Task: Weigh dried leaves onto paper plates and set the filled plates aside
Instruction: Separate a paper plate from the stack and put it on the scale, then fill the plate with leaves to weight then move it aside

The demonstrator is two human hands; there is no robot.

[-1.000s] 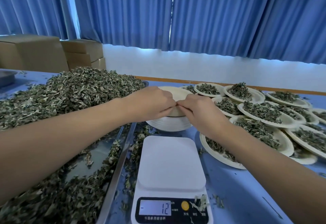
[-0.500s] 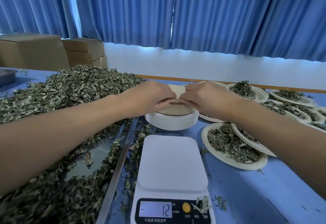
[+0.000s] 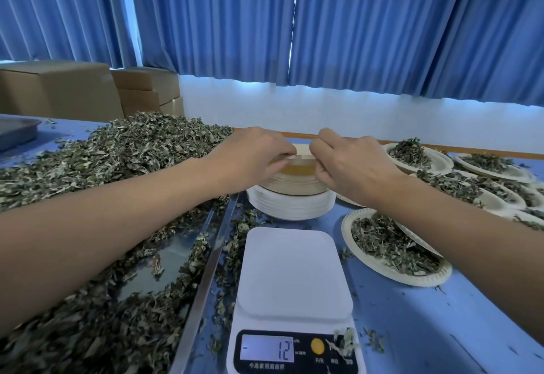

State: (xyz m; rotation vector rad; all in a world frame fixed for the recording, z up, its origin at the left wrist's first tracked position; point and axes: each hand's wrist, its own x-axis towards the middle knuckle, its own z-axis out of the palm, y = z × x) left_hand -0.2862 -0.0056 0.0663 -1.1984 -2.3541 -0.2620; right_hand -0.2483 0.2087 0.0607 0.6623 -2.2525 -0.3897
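Observation:
A stack of empty paper plates (image 3: 291,205) stands behind the white kitchen scale (image 3: 294,291). My left hand (image 3: 250,161) and my right hand (image 3: 350,164) both pinch the near rim of the top plate (image 3: 297,167) and hold it tilted up off the stack. The scale's platform is bare and its display (image 3: 266,349) reads 12. A big heap of dried leaves (image 3: 123,149) fills the metal tray (image 3: 206,279) on the left. A filled plate (image 3: 391,248) lies right of the scale, under my right forearm.
Several more filled plates (image 3: 418,155) overlap along the right side of the blue table (image 3: 426,323). Loose leaf bits lie around the scale. Cardboard boxes (image 3: 59,90) and a grey tray (image 3: 17,132) sit at the far left, blue curtains behind.
My hands have drawn slightly apart along the top plate's rim and lifted it higher off the stack. The scale still reads 12.

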